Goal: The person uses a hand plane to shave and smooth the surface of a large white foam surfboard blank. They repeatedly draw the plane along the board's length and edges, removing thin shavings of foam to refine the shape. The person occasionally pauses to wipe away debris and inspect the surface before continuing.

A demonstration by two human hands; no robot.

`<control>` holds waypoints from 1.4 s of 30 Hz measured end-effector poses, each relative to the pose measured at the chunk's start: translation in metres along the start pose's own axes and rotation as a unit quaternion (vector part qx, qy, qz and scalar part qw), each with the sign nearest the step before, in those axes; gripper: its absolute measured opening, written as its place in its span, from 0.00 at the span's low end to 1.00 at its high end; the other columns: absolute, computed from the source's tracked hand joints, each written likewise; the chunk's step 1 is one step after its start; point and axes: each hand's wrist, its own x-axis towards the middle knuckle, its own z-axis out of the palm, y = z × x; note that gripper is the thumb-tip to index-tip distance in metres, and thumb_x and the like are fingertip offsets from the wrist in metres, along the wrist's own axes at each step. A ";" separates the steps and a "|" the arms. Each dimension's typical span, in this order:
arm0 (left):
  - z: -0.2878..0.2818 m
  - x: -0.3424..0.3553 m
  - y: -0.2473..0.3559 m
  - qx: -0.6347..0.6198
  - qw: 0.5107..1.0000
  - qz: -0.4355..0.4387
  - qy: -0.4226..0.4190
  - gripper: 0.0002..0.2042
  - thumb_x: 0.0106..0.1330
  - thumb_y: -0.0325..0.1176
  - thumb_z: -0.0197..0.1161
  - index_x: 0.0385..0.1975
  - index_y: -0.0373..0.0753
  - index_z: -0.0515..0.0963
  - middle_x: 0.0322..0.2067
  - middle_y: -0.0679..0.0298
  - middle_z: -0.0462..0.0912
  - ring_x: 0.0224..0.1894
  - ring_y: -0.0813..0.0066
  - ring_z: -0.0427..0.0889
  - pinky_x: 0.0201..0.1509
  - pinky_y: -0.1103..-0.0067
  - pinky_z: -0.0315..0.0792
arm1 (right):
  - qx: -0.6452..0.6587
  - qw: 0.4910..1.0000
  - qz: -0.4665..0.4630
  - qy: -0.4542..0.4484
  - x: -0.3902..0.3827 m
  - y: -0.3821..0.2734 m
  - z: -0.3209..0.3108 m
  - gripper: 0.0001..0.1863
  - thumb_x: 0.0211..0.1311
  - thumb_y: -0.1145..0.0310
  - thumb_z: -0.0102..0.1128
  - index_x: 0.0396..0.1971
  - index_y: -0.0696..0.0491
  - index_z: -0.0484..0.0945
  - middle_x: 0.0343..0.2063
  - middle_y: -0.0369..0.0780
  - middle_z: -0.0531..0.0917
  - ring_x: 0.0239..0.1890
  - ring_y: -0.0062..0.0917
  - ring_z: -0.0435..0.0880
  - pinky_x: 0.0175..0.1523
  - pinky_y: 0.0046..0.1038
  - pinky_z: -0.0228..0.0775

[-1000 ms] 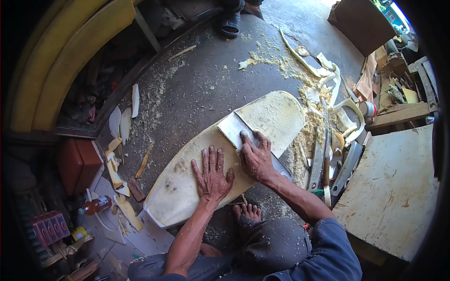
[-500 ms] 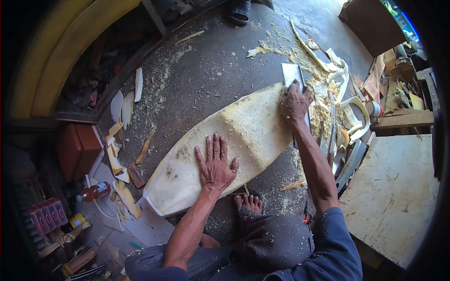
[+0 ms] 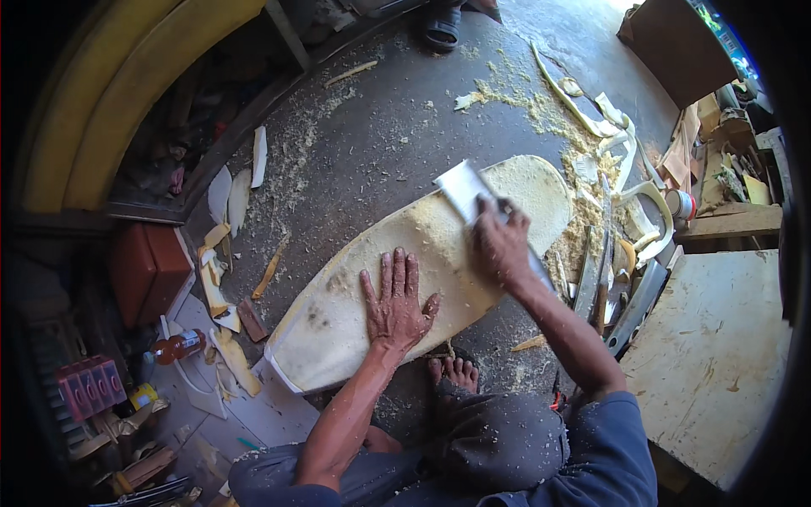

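Observation:
A long, pale oval slab (image 3: 355,296) lies on the grey floor, dusted with sawdust. My left hand (image 3: 395,302) presses flat on its middle, fingers spread. My right hand (image 3: 500,243) grips a flat rectangular scraper blade (image 3: 463,188) held against the slab's far half; the blade's lower end runs under my palm. My bare foot (image 3: 456,372) rests by the slab's near edge.
Sawdust and pale offcut strips (image 3: 608,127) pile up at the far right. A pale board (image 3: 718,355) lies at right, a brown box (image 3: 148,270) and an orange bottle (image 3: 177,345) at left. Another person's sandalled foot (image 3: 441,29) stands at the top.
My right hand pushed the blade from the slab's middle out to its far right end, then drew it back toward the middle. My left hand stays flat on the slab.

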 end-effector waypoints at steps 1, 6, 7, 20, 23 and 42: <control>0.002 -0.002 0.002 0.011 1.000 0.001 0.001 0.41 0.75 0.62 0.44 0.78 0.37 0.55 0.80 0.52 0.49 0.82 0.53 0.45 0.80 0.41 0.29 | -0.020 0.993 0.108 -0.037 0.030 0.027 -0.010 0.15 0.74 0.64 0.50 0.51 0.57 0.77 0.66 0.52 0.75 0.66 0.55 0.68 0.61 0.55 0.60; 0.002 -0.002 -0.001 -0.012 1.000 -0.017 -0.017 0.43 0.74 0.64 0.43 0.78 0.35 0.55 0.80 0.51 0.49 0.82 0.51 0.44 0.79 0.40 0.29 | 0.101 0.994 -0.026 -0.033 0.010 -0.057 0.016 0.16 0.65 0.63 0.61 0.49 0.51 0.78 0.67 0.46 0.76 0.70 0.50 0.65 0.68 0.52 0.55; 0.002 -0.005 0.002 -0.015 1.000 -0.008 -0.011 0.43 0.74 0.64 0.43 0.78 0.35 0.55 0.80 0.51 0.49 0.82 0.51 0.44 0.79 0.40 0.29 | 0.081 0.994 -0.049 -0.053 -0.011 -0.054 0.008 0.13 0.68 0.63 0.59 0.46 0.53 0.77 0.66 0.47 0.77 0.68 0.52 0.67 0.67 0.53 0.55; 0.001 0.000 0.006 0.024 0.999 0.025 -0.003 0.43 0.73 0.63 0.46 0.78 0.35 0.55 0.79 0.51 0.51 0.82 0.50 0.47 0.79 0.40 0.31 | -0.014 0.989 0.149 0.007 0.037 0.046 -0.018 0.12 0.69 0.64 0.56 0.42 0.57 0.78 0.58 0.51 0.81 0.64 0.57 0.70 0.64 0.56 0.57; 0.001 0.003 0.012 0.005 0.999 0.030 -0.013 0.43 0.72 0.64 0.47 0.78 0.35 0.55 0.80 0.50 0.50 0.82 0.50 0.46 0.79 0.40 0.30 | 0.023 0.998 0.021 0.051 0.045 -0.001 0.024 0.15 0.66 0.61 0.58 0.46 0.55 0.75 0.61 0.48 0.79 0.64 0.56 0.70 0.64 0.57 0.58; 0.000 0.003 0.011 -0.009 0.999 0.027 -0.027 0.44 0.72 0.64 0.47 0.79 0.37 0.53 0.79 0.50 0.51 0.82 0.50 0.46 0.79 0.40 0.30 | 0.061 0.998 -0.030 0.014 0.040 -0.016 0.016 0.15 0.66 0.67 0.56 0.52 0.51 0.75 0.65 0.46 0.78 0.69 0.54 0.65 0.67 0.57 0.57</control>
